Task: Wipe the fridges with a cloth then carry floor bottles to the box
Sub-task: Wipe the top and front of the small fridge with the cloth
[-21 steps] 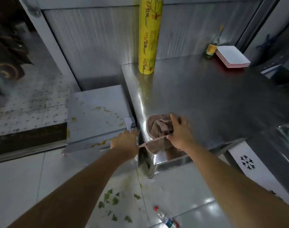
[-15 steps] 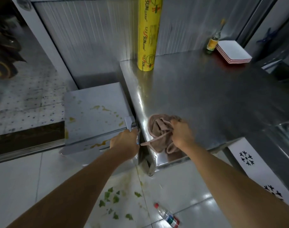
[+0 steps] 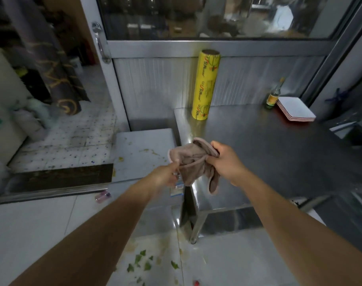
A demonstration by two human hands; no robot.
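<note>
One cloth (image 3: 193, 162), two hands (image 3: 224, 159).

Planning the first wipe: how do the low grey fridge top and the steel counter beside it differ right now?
The fridge top sits lower than the steel counter. The fridge top is matte grey with yellowish smears; the steel counter is shiny and shows no such smears. The counter carries a yellow wrap roll, a bottle and stacked plates; the fridge top carries no items. Both are flat and side by side.
</note>
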